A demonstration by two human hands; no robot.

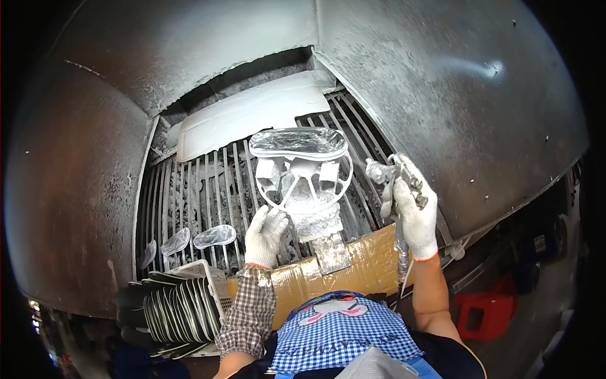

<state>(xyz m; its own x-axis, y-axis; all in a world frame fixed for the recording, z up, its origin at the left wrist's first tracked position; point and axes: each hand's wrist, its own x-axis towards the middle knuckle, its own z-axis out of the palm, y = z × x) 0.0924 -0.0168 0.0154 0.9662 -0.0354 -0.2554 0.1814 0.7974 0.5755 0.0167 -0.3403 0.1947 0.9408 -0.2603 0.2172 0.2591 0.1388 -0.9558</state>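
My left hand [265, 237], in a white knit glove, has its fingers loosely bent and apart. Its fingertips are at the lower left rim of a pale metal ring [348, 184] with spokes; whether they touch it I cannot tell. Above this ring sits a sole-shaped plate [298, 144] wrapped in shiny foil. The ring's stand, coated in whitish residue, has a foil-wrapped foot [332, 252]. Over to the right, my gloved right hand [416, 218] is wrapped round a metal spray gun [380, 170], its nozzle pointing left toward the plate. A hose hangs below the grip.
Tall metal booth walls [505, 114] enclose a slatted grate [214, 189], with a white sheet [252, 117] across its back. Three small foil-covered holders [214, 236] stand at left. A white crate [214, 278] holds several dark soles [180, 309]. Brown taped cardboard [372, 252] lines the front; a red stool [486, 309] stands right.
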